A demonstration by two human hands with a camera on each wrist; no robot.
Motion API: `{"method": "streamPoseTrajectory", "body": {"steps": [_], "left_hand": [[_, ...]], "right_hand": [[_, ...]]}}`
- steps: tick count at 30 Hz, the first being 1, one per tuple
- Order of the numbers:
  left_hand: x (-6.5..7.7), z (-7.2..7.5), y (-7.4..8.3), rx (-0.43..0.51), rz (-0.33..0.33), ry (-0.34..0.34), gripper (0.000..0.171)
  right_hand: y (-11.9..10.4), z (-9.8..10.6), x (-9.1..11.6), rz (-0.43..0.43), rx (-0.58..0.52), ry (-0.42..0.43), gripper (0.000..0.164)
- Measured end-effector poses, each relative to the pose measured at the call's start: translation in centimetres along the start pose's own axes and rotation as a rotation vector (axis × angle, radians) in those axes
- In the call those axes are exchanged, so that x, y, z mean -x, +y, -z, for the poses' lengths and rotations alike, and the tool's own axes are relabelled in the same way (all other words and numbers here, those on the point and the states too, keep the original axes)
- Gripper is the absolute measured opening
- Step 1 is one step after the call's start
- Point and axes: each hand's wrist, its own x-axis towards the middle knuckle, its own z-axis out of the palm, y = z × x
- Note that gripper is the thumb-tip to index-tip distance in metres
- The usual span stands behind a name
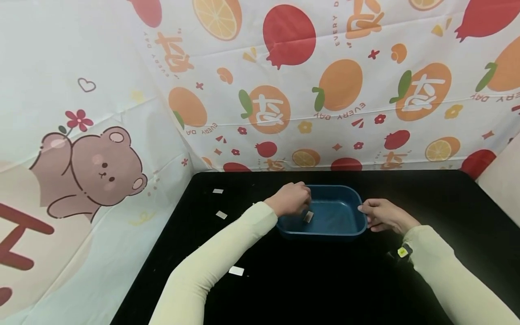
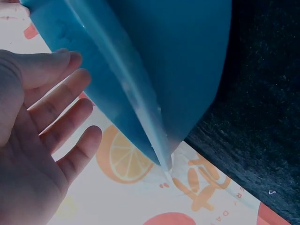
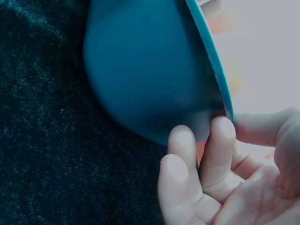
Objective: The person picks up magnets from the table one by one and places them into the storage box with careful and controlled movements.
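1. Nearest, a white piece [image 1: 236,271] lies on the black table [image 1: 304,280], just right of the left sleeve [image 1: 227,250].
2. The blue tray [image 1: 337,214] sits between the hands, long axis left to right: the right hand [image 1: 387,214] pinches its right rim; the left hand [image 1: 289,199] hovers over its left end, fingers loosely extended, nothing visible in them.
3. Inside, a small tan piece [image 1: 308,217] shows just beside the left hand.
4. Leftward, two white pieces [image 1: 221,215] lie past the sleeve, outside the tray's wall.
5. Behind hangs fruit-print cloth [image 1: 292,83].
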Motion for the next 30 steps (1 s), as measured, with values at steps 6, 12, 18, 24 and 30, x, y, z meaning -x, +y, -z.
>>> {"method": "streamPoseTrajectory", "body": {"steps": [6, 12, 18, 24, 30], "left_hand": [[0.3, 0.0, -0.2, 0.009, 0.008, 0.0, 0.02], [0.7, 0.1, -0.3, 0.021, 0.01, 0.008, 0.02], [1.3, 0.1, -0.6, 0.022, 0.022, 0.024, 0.02], [2.0, 0.1, -1.2, 0.052, 0.031, 0.055, 0.021], [2.2, 0.3, -1.2, 0.076, 0.038, 0.068, 0.021]], "right_hand": [[0.0, -0.1, -0.1, 0.005, -0.002, -0.009, 0.028], [0.0, -0.2, -0.1, 0.009, 0.006, -0.014, 0.028], [0.0, -0.2, -0.1, 0.009, 0.0, -0.022, 0.027], [0.0, -0.1, 0.0, 0.01, -0.005, -0.025, 0.028], [0.0, 0.0, 0.2, 0.013, -0.003, -0.021, 0.027]]}}
